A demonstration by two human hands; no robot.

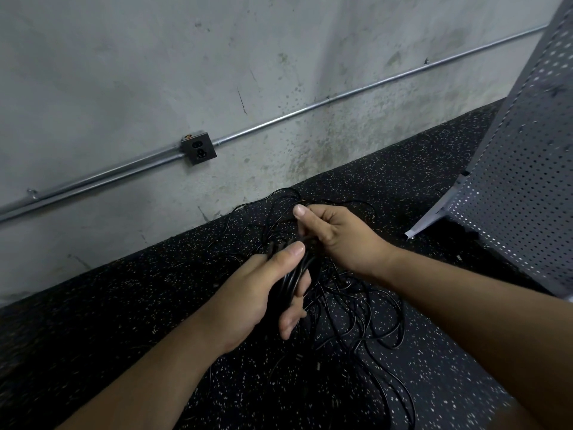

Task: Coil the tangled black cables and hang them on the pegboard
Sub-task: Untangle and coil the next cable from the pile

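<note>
A tangle of thin black cables (366,308) lies on the speckled black floor in front of me, with loops spreading right and toward me. My left hand (260,293) grips a bunch of several gathered cable turns, thumb on top. Just above it, my right hand (338,234) pinches a strand of the same cable between thumb and curled fingers. The grey pegboard (524,150) stands at the right edge, leaning up out of view.
A concrete wall runs across the back with a metal conduit (310,108) and a dark outlet box (198,148). A white foot or bracket (434,217) sticks out at the pegboard's base. Speckled rubber floor (108,305) stretches left.
</note>
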